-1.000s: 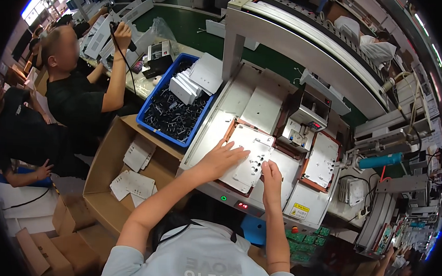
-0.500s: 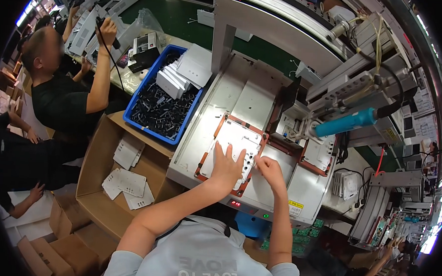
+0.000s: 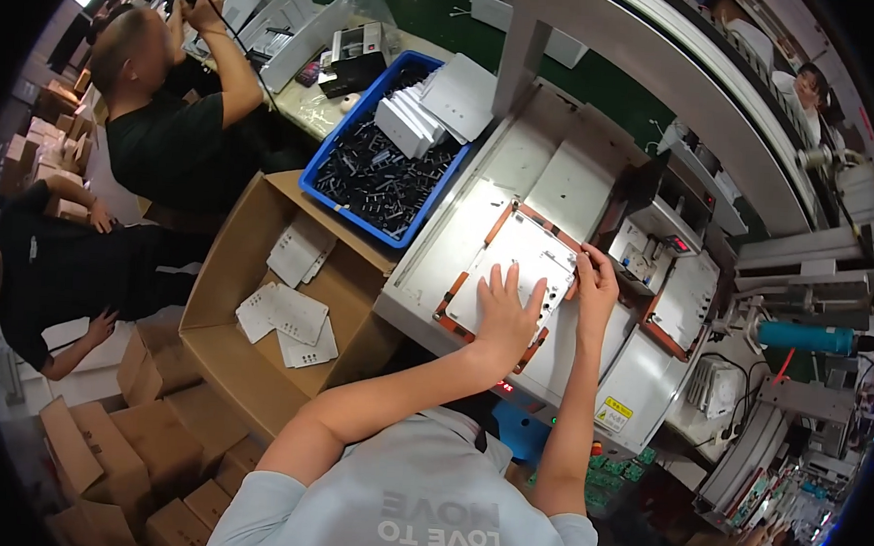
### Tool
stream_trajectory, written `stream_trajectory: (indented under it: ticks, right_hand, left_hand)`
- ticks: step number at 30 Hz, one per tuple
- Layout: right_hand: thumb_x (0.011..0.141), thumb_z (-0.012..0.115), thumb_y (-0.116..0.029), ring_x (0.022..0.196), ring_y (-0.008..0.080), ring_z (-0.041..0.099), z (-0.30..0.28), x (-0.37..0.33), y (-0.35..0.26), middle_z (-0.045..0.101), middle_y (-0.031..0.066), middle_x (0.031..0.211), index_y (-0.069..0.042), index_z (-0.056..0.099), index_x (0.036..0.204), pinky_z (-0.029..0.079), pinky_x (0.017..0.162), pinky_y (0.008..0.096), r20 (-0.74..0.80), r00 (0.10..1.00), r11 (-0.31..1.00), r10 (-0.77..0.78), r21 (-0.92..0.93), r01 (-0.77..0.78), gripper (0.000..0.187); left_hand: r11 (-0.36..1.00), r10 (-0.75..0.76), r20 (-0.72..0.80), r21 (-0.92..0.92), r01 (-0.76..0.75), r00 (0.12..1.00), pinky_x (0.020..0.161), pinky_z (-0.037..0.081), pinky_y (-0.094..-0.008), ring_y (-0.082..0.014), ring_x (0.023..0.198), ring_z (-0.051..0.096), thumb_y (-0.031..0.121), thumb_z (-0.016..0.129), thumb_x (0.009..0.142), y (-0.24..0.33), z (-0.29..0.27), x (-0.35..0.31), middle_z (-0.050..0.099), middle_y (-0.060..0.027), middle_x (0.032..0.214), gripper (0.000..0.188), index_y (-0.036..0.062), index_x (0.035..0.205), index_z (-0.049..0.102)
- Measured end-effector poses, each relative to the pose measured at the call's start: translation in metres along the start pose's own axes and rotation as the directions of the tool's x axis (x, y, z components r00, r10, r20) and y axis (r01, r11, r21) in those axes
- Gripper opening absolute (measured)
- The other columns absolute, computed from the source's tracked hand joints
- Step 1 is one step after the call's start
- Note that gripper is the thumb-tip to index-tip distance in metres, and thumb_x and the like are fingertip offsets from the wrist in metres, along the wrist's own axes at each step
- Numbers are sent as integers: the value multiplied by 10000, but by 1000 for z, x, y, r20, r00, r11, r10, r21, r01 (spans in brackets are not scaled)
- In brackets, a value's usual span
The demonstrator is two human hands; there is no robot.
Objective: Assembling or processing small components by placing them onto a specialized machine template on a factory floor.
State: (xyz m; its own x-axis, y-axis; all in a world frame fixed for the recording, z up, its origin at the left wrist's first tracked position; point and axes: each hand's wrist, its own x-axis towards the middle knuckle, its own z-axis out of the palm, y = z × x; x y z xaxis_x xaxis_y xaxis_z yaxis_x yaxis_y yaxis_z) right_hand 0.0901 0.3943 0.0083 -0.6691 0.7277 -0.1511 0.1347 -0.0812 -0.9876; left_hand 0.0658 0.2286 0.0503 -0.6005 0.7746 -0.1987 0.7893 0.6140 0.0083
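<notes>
A white flat panel with small holes along its right side lies in an orange-brown fixture frame on the machine's metal bed. My left hand rests on the panel, fingers spread and flat. At the panel's far right corner is my right hand, its fingers bent and drawn together against the edge. Whatever sits between those fingertips is too small or hidden to make out. To the right, another white panel lies in a second orange-brown frame.
A blue bin of black small parts and stacked white panels stands left of the bed. Nearer is an open carton holding white panels. A teal cylinder hangs at right. Two people in black are at the left.
My view has swung, shifting the scene rightward. My right hand has moved farther along the panel's right edge to its far corner. The teal cylinder has moved right, away from the panel.
</notes>
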Motion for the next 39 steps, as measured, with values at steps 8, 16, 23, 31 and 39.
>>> stream_trajectory:
  ticks: [8,16,23,31,39]
  right_hand:
    - [860,667,-145,641,76,417,9,-126,-5,539,11,800,-35,615,1058,363,578,236,-200,965,916,-171,-392,81,232]
    - [816,685,-6,694,141,505,45,-190,26,519,98,925,-24,667,1022,448,563,244,-229,929,896,-292,-405,182,207]
    - [832,661,4,788,189,572,39,-182,19,530,107,939,-25,668,990,545,594,249,-71,908,835,-412,-429,345,161]
    - [827,668,-1,770,185,561,35,-182,24,537,107,931,-31,672,984,513,590,259,-41,878,780,-477,-479,402,159]
    - [819,674,3,741,186,558,34,-181,30,544,106,919,-30,674,977,498,599,272,-59,881,801,-470,-446,398,162]
  left_hand:
    - [983,151,-367,-41,-179,918,985,387,-542,-503,1232,413,363,570,906,-40,32,-7,413,-330,1341,647,106,1447,324]
    - [907,173,-314,-318,-275,933,957,449,-407,-325,1275,440,182,556,914,-69,12,-10,472,-132,1373,508,88,1388,399]
    - [674,87,-443,-634,-380,892,930,468,-380,-340,1191,518,95,593,875,-88,3,-22,563,-166,1258,415,46,1280,518]
    - [635,-344,-428,-762,-129,836,762,457,-382,-334,884,560,46,663,812,-99,26,-77,598,-139,924,129,-2,909,593]
    - [709,-214,-601,-638,-301,770,760,436,-359,-316,872,532,-11,633,819,-98,37,-76,549,-144,899,100,-11,909,590]
